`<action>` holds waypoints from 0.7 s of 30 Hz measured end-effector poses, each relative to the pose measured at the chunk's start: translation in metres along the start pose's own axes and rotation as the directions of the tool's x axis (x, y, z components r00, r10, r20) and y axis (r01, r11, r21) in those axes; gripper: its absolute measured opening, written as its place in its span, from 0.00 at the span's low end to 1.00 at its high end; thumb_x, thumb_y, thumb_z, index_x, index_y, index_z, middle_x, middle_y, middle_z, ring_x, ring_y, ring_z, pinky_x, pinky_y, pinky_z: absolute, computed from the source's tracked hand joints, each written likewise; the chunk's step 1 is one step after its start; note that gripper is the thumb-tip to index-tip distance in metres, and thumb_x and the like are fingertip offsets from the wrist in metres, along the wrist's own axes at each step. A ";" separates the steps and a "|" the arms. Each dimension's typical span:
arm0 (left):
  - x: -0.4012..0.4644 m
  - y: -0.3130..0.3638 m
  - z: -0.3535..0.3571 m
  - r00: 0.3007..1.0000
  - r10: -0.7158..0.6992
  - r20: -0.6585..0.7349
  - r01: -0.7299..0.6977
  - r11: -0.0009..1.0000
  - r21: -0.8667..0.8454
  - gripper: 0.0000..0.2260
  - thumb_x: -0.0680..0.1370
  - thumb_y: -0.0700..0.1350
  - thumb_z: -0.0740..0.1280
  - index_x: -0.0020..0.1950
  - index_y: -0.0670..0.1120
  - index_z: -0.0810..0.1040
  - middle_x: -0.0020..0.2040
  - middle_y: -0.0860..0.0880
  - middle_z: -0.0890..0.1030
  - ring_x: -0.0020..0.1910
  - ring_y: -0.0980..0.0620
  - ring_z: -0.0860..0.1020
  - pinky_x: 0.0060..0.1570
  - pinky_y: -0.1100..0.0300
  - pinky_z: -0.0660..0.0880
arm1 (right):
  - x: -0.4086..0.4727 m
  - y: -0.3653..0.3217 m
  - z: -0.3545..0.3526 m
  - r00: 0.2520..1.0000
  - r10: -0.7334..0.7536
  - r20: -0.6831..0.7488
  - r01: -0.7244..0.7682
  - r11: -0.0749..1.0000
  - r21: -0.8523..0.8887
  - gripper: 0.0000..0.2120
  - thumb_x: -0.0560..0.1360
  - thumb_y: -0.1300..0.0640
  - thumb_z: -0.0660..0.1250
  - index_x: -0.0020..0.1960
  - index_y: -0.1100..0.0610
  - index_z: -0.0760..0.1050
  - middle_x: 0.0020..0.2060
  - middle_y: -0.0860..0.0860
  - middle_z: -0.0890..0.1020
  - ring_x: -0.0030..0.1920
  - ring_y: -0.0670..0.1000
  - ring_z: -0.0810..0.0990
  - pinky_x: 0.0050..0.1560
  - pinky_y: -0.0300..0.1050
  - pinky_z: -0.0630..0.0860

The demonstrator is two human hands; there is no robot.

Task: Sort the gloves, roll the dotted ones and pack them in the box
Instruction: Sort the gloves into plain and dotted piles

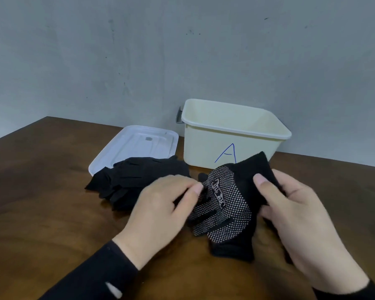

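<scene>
While the dotted glove (223, 204) is held just above the tabletop (52, 202), near the front middle of the view, it is not yet rolled. Its white-dotted palm faces up and the plain black cuff points toward 1 o'clock, at the box (232, 135). The right hand (301, 217) grips the cuff end, with the thumb on top and the other fingers curled under the cloth. The left hand (160, 211) pinches the glove's fingers at the 9 o'clock side, its fingertips closed on the fabric.

At 10 o'clock from the glove lies the pile of plain black gloves (134, 178), partly on the white lid (134, 144). The cream box, marked with a blue A, stands open at 12 o'clock, close to the wall.

In my judgement, the risk is that the roll opens again: the knit cloth is soft, and if one hand lets go early, the glove fingers may slip out. Also the dark pile is near, so a plain glove could be pulled along by mistake.

I cannot see the bottom of the box. Possibly a second glove is under the dotted one, but the black folds make this hard to tell.
</scene>
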State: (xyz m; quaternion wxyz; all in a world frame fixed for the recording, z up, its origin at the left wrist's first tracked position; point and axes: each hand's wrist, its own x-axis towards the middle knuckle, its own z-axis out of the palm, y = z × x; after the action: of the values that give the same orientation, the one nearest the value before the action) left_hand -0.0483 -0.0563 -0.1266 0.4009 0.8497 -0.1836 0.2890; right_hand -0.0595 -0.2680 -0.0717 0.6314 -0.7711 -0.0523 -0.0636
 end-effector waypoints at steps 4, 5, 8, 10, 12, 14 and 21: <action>0.008 -0.023 -0.010 0.964 -0.265 0.033 0.252 0.943 0.216 0.13 0.81 0.56 0.60 0.60 0.56 0.79 0.55 0.61 0.80 0.52 0.65 0.74 0.52 0.76 0.65 | 0.012 -0.044 -0.017 0.991 -0.113 0.076 0.124 0.978 -0.166 0.07 0.79 0.52 0.66 0.50 0.47 0.83 0.38 0.47 0.87 0.35 0.51 0.84 0.43 0.52 0.80; 0.008 -0.026 -0.010 0.956 -0.288 0.056 0.267 0.934 0.237 0.13 0.81 0.56 0.60 0.60 0.56 0.79 0.56 0.61 0.80 0.52 0.64 0.75 0.51 0.77 0.63 | 0.018 -0.054 -0.023 0.987 -0.115 0.110 0.139 0.959 -0.247 0.07 0.78 0.50 0.67 0.49 0.49 0.83 0.34 0.51 0.84 0.28 0.51 0.79 0.36 0.49 0.74; 0.007 -0.026 -0.008 0.954 -0.285 0.095 0.250 0.929 0.273 0.12 0.81 0.55 0.60 0.59 0.55 0.80 0.56 0.60 0.80 0.56 0.61 0.76 0.59 0.67 0.68 | 0.040 -0.076 -0.035 0.970 -0.029 0.241 0.129 0.900 -0.415 0.11 0.76 0.47 0.68 0.46 0.54 0.82 0.35 0.65 0.76 0.27 0.54 0.66 0.32 0.44 0.62; 0.007 -0.023 -0.008 0.956 -0.279 0.096 0.242 0.927 0.286 0.12 0.81 0.56 0.60 0.59 0.55 0.80 0.55 0.60 0.81 0.56 0.60 0.76 0.63 0.61 0.69 | 0.052 -0.084 -0.033 0.962 0.007 0.274 0.124 0.879 -0.459 0.11 0.77 0.48 0.68 0.46 0.55 0.82 0.38 0.66 0.77 0.28 0.54 0.66 0.30 0.44 0.62; 0.007 -0.024 -0.009 0.952 -0.294 0.090 0.259 0.924 0.280 0.12 0.81 0.56 0.60 0.59 0.55 0.80 0.55 0.60 0.80 0.55 0.60 0.76 0.62 0.63 0.68 | 0.064 -0.088 -0.032 0.972 -0.054 0.228 0.161 0.861 -0.483 0.08 0.78 0.50 0.69 0.46 0.52 0.84 0.39 0.58 0.83 0.26 0.56 0.71 0.31 0.46 0.70; 0.007 -0.025 -0.011 0.947 -0.307 0.092 0.274 0.926 0.261 0.12 0.81 0.56 0.60 0.58 0.56 0.80 0.54 0.60 0.80 0.55 0.61 0.76 0.60 0.65 0.68 | 0.071 -0.090 -0.031 0.978 -0.176 0.115 0.210 0.848 -0.487 0.07 0.78 0.51 0.69 0.45 0.50 0.84 0.39 0.48 0.86 0.25 0.54 0.78 0.34 0.48 0.78; 0.007 -0.028 -0.010 0.948 -0.304 0.089 0.274 0.928 0.252 0.12 0.81 0.56 0.60 0.58 0.56 0.80 0.53 0.61 0.80 0.54 0.62 0.76 0.62 0.62 0.70 | 0.026 -0.014 -0.016 0.939 -0.313 0.140 0.336 0.755 -0.563 0.08 0.75 0.56 0.73 0.44 0.42 0.84 0.43 0.39 0.85 0.45 0.37 0.82 0.48 0.28 0.73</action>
State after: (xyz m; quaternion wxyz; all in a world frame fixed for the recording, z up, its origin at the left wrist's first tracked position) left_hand -0.0316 -0.0315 -0.1332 0.3226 0.9258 -0.0455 0.1918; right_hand -0.0362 -0.2815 -0.0510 0.3448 -0.9063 -0.1750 -0.1705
